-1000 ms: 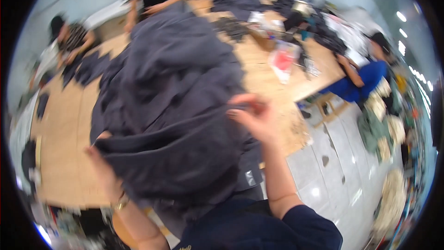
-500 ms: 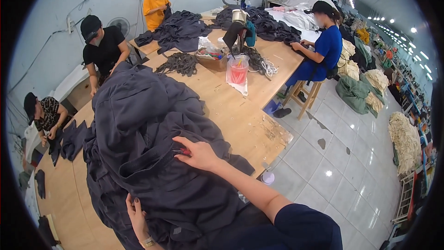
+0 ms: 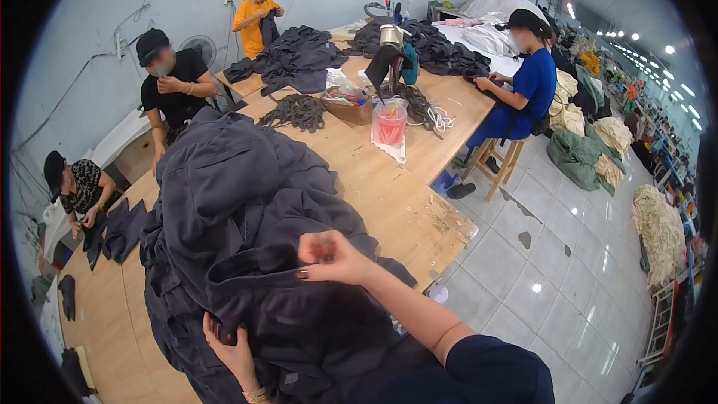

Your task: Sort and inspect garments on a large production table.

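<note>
A large heap of dark grey garments [image 3: 232, 172] lies in front of me, the top one showing a folded edge with a wide opening [image 3: 254, 263]. My left hand [image 3: 232, 352] is closed on the cloth low on the heap, fingers bent into a fold. At the right end of the opening, my right hand [image 3: 336, 260] is closed with its thumb by the garment's edge. Red-handled thread snips [image 3: 324, 250] are partly visible among its curled fingers, blurred by motion. Whether this hand also pinches the cloth, I cannot tell.
Across the wooden table [image 3: 374, 179] are dark straps [image 3: 298, 112], a cardboard box [image 3: 350, 111], a pink container [image 3: 390, 126] and more garment piles [image 3: 303, 60]. Several co-workers are around it, one seated on a wooden stool [image 3: 499, 161]. Cloth bundles [image 3: 583, 157] lie on the tiled floor.
My right hand has moved slightly right and its fingers have curled in, turning the snips inward. My left hand has shifted a little up on the cloth. A co-worker in black has raised a hand.
</note>
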The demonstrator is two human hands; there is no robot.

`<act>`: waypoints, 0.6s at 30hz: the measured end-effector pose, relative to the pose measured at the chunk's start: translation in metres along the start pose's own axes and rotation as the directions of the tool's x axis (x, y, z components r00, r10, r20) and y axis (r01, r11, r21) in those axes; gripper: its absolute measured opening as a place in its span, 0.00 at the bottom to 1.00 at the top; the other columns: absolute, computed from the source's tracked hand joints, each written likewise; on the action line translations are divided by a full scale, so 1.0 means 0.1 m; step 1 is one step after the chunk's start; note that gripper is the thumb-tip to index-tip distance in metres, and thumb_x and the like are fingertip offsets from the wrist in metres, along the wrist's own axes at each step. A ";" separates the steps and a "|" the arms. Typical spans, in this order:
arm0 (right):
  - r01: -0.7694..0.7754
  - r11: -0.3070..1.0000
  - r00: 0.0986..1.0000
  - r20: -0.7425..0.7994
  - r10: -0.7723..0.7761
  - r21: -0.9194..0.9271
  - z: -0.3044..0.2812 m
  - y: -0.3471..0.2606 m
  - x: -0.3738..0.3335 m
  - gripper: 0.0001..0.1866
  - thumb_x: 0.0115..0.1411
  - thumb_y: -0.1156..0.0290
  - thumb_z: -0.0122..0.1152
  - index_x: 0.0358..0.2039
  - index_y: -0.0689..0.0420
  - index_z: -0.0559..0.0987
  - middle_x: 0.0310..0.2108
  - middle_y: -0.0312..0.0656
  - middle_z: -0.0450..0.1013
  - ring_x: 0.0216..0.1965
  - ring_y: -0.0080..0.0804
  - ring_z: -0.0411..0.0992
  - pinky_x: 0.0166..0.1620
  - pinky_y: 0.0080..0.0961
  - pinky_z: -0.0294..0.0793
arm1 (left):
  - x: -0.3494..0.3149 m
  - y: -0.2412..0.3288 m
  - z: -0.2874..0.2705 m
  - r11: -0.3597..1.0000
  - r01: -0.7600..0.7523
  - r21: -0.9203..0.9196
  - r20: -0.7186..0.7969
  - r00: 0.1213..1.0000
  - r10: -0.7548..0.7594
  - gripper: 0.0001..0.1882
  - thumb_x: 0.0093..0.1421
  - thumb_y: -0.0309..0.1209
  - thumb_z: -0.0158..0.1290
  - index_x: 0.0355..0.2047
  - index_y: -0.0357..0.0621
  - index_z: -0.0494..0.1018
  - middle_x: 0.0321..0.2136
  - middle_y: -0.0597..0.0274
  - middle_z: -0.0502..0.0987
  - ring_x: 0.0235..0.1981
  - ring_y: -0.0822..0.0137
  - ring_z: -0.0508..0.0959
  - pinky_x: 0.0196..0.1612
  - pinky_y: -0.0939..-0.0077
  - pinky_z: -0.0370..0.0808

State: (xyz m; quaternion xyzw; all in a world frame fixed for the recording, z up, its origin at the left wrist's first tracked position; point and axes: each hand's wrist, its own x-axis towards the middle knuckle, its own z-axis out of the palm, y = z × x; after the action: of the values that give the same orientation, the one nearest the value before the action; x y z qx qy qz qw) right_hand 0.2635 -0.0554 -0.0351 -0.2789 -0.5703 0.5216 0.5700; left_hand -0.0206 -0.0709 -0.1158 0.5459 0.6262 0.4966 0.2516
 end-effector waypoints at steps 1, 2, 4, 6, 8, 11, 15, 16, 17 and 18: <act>0.034 0.975 0.999 0.008 -0.037 0.220 -0.02 -0.01 -0.06 0.15 0.46 0.77 0.63 0.19 0.53 0.63 0.19 0.25 0.58 0.19 0.10 0.56 0.22 0.12 0.50 | -0.02 0.08 0.02 0.997 -0.077 -0.013 0.005 0.997 0.077 0.35 0.47 0.24 0.59 0.57 0.39 0.60 0.54 0.54 0.62 0.55 0.60 0.63 0.58 0.67 0.59; 0.037 0.915 0.999 0.017 -0.048 0.402 0.02 -0.22 -0.10 0.13 0.46 0.78 0.60 0.19 0.54 0.63 0.18 0.28 0.58 0.17 0.12 0.55 0.22 0.12 0.51 | -0.03 0.17 0.05 0.988 -0.151 -0.028 0.012 0.988 0.151 0.39 0.44 0.24 0.61 0.58 0.41 0.59 0.56 0.52 0.59 0.58 0.56 0.60 0.60 0.63 0.57; 0.033 0.763 0.999 0.009 -0.051 0.646 -0.05 -0.23 -0.23 0.12 0.45 0.78 0.59 0.19 0.54 0.62 0.18 0.30 0.58 0.17 0.15 0.55 0.22 0.13 0.51 | -0.09 0.40 0.08 0.969 -0.244 0.048 0.064 0.968 0.241 0.44 0.39 0.24 0.61 0.59 0.41 0.57 0.59 0.51 0.57 0.61 0.53 0.57 0.62 0.58 0.52; 0.050 0.654 0.947 0.173 -0.271 0.755 0.02 -0.33 -0.10 0.12 0.44 0.78 0.59 0.20 0.54 0.62 0.18 0.31 0.58 0.16 0.16 0.55 0.21 0.13 0.51 | -0.15 0.50 0.13 0.872 -0.467 0.145 0.247 0.871 0.425 0.46 0.38 0.26 0.63 0.60 0.38 0.55 0.60 0.50 0.55 0.62 0.52 0.55 0.63 0.60 0.50; 0.019 0.526 0.821 0.287 -0.494 0.850 0.03 -0.34 0.09 0.13 0.43 0.77 0.59 0.20 0.54 0.62 0.17 0.32 0.58 0.15 0.17 0.54 0.21 0.14 0.51 | -0.20 0.32 0.13 0.908 -0.419 0.001 0.305 0.865 0.399 0.45 0.41 0.29 0.64 0.59 0.37 0.56 0.62 0.50 0.53 0.63 0.57 0.54 0.63 0.65 0.50; 0.156 0.540 0.874 0.138 -0.465 0.827 -0.10 -0.45 0.18 0.11 0.45 0.77 0.60 0.23 0.54 0.65 0.17 0.31 0.59 0.15 0.16 0.54 0.20 0.14 0.51 | -0.34 0.01 0.07 0.959 0.084 -0.269 0.641 0.759 0.113 0.34 0.51 0.31 0.60 0.57 0.37 0.60 0.57 0.52 0.61 0.59 0.60 0.61 0.60 0.69 0.56; 0.278 0.550 0.923 -0.061 -0.379 0.788 -0.26 -0.29 0.44 0.09 0.49 0.76 0.60 0.26 0.55 0.68 0.17 0.29 0.60 0.14 0.16 0.54 0.18 0.15 0.52 | -0.31 0.30 -0.43 0.995 -0.085 -0.047 0.136 0.987 0.091 0.31 0.55 0.31 0.54 0.58 0.36 0.58 0.57 0.53 0.63 0.57 0.62 0.63 0.60 0.70 0.59; 0.326 0.577 0.923 -0.120 -0.366 0.749 -0.32 -0.41 0.43 0.09 0.50 0.75 0.61 0.27 0.55 0.68 0.17 0.28 0.61 0.13 0.16 0.54 0.18 0.15 0.52 | -0.29 0.35 -0.46 0.993 -0.115 -0.007 0.018 0.993 0.115 0.30 0.57 0.31 0.53 0.59 0.36 0.58 0.57 0.53 0.63 0.57 0.63 0.64 0.60 0.70 0.59; 0.345 0.578 0.924 -0.160 -0.347 0.740 -0.32 -0.42 0.51 0.08 0.51 0.75 0.61 0.28 0.55 0.69 0.17 0.28 0.61 0.13 0.16 0.53 0.17 0.15 0.52 | -0.07 0.48 -0.50 0.941 -0.121 -0.317 -0.109 0.990 0.091 0.29 0.59 0.32 0.50 0.59 0.36 0.57 0.58 0.53 0.62 0.58 0.63 0.62 0.60 0.71 0.58; 0.362 0.579 0.924 -0.198 -0.328 0.731 -0.32 -0.44 0.59 0.08 0.52 0.75 0.61 0.28 0.55 0.70 0.17 0.28 0.61 0.13 0.16 0.53 0.17 0.15 0.52 | -0.19 0.65 -0.53 0.930 -0.240 -0.277 -0.188 0.963 0.192 0.29 0.59 0.30 0.50 0.59 0.37 0.56 0.58 0.53 0.61 0.58 0.62 0.62 0.60 0.72 0.57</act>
State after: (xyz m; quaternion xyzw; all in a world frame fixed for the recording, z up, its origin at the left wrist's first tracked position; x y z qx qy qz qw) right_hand 0.2939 -0.0056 0.0205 0.0894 -0.3322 0.5842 0.7351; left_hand -0.0324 -0.1132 -0.0419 0.5266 0.4982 0.6513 0.2243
